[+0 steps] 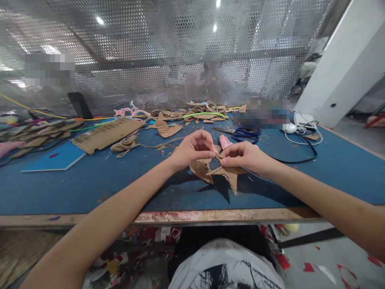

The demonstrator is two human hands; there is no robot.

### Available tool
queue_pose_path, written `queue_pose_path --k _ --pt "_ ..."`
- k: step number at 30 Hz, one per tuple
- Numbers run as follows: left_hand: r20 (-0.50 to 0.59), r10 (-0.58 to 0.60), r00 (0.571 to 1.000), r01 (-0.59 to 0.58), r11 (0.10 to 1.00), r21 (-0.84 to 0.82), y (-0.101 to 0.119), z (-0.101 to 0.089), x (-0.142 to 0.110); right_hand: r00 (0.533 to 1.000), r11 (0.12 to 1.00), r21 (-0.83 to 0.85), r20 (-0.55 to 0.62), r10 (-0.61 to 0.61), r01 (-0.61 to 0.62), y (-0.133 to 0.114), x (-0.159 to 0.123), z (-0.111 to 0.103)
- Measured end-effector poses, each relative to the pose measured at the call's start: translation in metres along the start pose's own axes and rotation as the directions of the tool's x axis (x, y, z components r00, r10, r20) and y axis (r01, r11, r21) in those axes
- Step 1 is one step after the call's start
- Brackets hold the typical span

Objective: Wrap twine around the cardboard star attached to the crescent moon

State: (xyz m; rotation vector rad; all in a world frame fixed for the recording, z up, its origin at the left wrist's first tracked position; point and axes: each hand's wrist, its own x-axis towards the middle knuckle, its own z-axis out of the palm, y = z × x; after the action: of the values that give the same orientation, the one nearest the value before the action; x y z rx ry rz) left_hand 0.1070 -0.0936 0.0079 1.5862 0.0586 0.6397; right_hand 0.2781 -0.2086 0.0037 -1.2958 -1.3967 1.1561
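Both my hands meet above the blue table (90, 180), holding a cardboard star (224, 173) partly wound with jute twine. My left hand (192, 149) is closed in a pinch at the star's upper point, where the twine-wrapped arm (202, 168) lies below it. My right hand (245, 156) is closed on the star's top edge from the right. A strand of twine (162, 145) trails left from the star to a loose coil (124, 143).
A flat cardboard sheet (106, 134) and scraps lie at the back left. Blue-handled scissors (243, 134), a pink glue gun (225, 141) and a white charger with cable (303, 128) sit to the right. A perforated metal screen (168, 52) stands behind. The table's worn front edge (210, 216) is close.
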Motion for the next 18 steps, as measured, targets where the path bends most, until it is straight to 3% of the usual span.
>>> queue_pose_path --k 14,18 --pt "-0.033 -0.032 0.999 0.033 0.999 0.003 0.0016 -0.0016 -0.0013 0.999 1.000 0.002 0.027 0.017 -0.017 -0.0023 -0.0006 0.0013" --pt "-0.051 -0.027 0.998 0.027 1.000 0.011 0.0016 -0.0031 -0.0002 0.999 0.999 -0.013 0.006 -0.039 0.039 -0.0020 0.0002 0.0019"
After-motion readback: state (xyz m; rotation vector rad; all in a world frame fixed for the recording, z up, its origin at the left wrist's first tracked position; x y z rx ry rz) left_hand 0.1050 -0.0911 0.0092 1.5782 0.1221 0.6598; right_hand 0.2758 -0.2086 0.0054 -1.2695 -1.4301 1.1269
